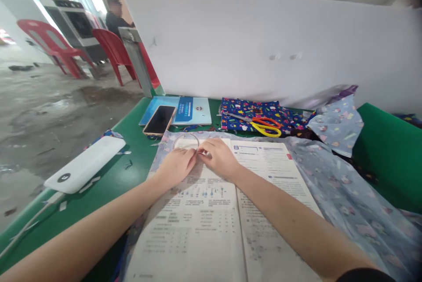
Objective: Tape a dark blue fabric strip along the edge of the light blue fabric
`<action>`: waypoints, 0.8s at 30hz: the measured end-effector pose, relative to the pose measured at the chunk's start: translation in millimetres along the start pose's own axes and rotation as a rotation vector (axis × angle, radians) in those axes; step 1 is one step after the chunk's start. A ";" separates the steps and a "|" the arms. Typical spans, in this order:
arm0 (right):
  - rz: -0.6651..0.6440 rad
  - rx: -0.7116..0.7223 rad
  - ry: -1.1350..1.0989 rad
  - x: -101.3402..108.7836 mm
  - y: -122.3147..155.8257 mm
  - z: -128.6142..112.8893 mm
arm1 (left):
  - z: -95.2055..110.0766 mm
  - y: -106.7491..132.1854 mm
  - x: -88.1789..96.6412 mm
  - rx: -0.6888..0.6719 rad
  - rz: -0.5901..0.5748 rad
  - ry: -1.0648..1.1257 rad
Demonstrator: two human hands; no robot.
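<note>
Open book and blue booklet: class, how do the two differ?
The open book shows pale printed pages; the blue booklet, closed, shows its cover. The left hand and right hand are over the open book; the phone partly covers the blue booklet. Both carry print.

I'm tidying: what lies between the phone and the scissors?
The head view shows part of the blue booklet, some green tabletop, then an edge of dark printed fabric.

Book (217, 225) is matt paper; phone (160, 120) screen glossy, smooth; cloth (349, 198) matt; scissor handles (257, 126) smooth plastic; table (141, 154) shiny, smooth.
</note>
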State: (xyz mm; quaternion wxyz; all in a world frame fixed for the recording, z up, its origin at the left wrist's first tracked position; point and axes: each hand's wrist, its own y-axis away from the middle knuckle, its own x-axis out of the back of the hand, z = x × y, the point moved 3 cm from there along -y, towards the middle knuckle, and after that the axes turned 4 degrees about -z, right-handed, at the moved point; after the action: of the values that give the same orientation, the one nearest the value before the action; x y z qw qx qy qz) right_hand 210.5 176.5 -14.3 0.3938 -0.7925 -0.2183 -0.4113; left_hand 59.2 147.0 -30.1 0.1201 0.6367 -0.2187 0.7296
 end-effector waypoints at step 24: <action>-0.009 -0.004 0.089 -1.0 0.4 -4.1 | 3.3 5.1 7.7 0.045 0.002 -0.068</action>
State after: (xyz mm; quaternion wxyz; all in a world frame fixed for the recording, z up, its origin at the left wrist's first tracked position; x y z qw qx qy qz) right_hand 208.2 173.0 -13.9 0.3998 -0.7732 -0.2033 -0.4483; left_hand 58.5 140.3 -23.1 0.0975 0.6636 -0.2066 0.7124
